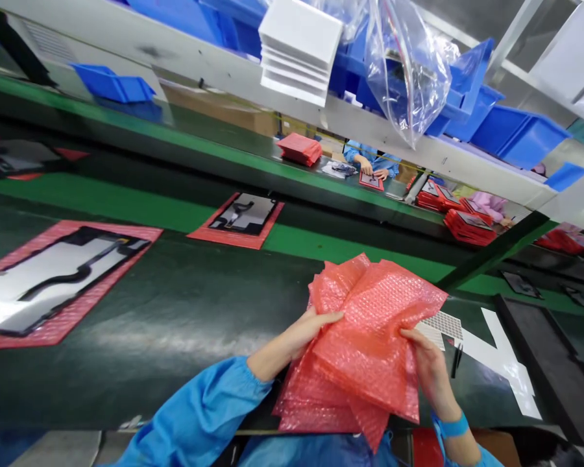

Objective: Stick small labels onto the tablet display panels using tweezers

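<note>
A loose stack of red bubble-wrap bags (370, 337) is held up over the near edge of the dark green bench (189, 337). My left hand (304, 334) grips the stack from its left side, thumb on top and the other fingers hidden beneath. On the right side my right hand (428, 366) pinches the bags, with its thumb on the upper face. The bags fan out unevenly and some corners hang down towards my lap. Just right of my right hand lie black tweezers (457, 360) and a sheet of small pale squares (442, 327).
At left, a flat panel with a black cable (78, 272) lies on a red bag; a similar panel (246, 214) sits on the green strip. White strips (503, 357) and a black tray (549, 370) are at right. Overhead runs a shelf with blue bins (516, 133). A co-worker's hands (372, 170) show across.
</note>
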`<state>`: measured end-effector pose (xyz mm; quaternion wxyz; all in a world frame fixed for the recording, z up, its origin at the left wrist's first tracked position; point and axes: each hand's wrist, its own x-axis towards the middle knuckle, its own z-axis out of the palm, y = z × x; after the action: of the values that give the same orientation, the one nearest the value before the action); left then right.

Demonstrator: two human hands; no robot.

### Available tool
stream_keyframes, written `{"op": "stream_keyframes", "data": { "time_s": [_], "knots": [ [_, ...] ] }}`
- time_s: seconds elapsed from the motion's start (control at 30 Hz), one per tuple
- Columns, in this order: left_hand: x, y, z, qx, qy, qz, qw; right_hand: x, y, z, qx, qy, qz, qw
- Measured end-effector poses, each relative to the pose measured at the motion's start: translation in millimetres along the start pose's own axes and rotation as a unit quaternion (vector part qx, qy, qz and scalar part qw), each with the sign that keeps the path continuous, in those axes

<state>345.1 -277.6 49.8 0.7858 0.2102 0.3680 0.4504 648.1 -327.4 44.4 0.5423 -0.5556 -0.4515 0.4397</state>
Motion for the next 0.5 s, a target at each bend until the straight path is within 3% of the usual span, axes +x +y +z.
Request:
{"op": "stream_keyframes", "data": {
  "time_s": [0.1,0.2,0.4,0.5],
  "knots": [
    [2,-13,-3.6,0.027,0.022,0.021,0.999,3,15,13,-0.008,0.12,0.021,0.992],
    [0,-22,-3.7,0.026,0.055,0.046,0.997,0,20,16,0.025,0.187,0.034,0.981],
    [-6,-29,-4.2,0.006,0.102,0.056,0.993,-8,21,-6,0.143,0.113,0.184,0.966],
    [-8,-30,-5.7,-0.011,0.123,0.051,0.991,-9,24,-19,0.137,0.079,0.202,0.967]
  ]
}}
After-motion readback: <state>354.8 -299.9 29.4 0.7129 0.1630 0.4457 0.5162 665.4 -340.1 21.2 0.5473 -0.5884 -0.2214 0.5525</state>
